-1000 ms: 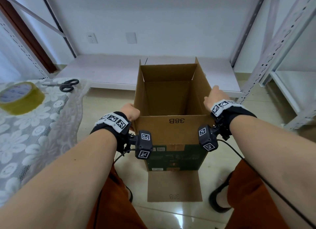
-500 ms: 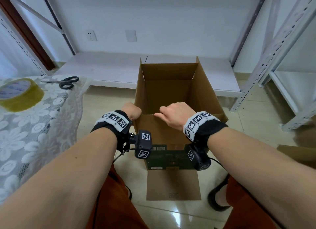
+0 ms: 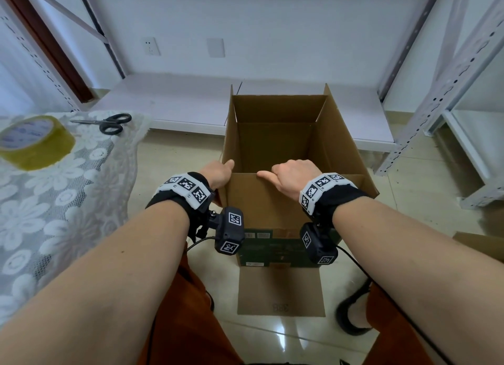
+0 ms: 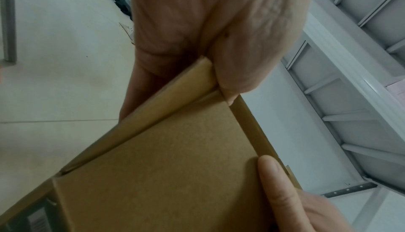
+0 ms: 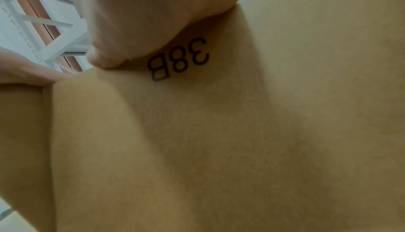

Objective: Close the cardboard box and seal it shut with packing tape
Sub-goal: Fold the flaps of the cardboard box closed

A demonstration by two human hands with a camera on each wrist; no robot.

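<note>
The cardboard box (image 3: 275, 143) stands open on the floor between my knees. My left hand (image 3: 218, 171) grips the left flap (image 4: 164, 97) at its near corner, thumb on one face and fingers curled on the other. My right hand (image 3: 294, 173) holds the top edge of the near flap (image 3: 267, 201), which is marked "38B" (image 5: 178, 59); the thumb lies along the outside and the fingers curl over inside. The right flap (image 3: 343, 146) leans outward. The yellowish tape roll (image 3: 32, 142) lies on the table at my left.
Black scissors (image 3: 109, 122) lie on the lace-covered table (image 3: 54, 201) behind the tape. A bottom flap (image 3: 281, 293) lies flat on the tiled floor. White metal racking (image 3: 436, 78) stands at the right, and a low white shelf board (image 3: 177, 103) runs behind the box.
My right hand left the right flap and moved to the near flap's top edge. The right flap dropped outward. My left hand stayed at the left corner.
</note>
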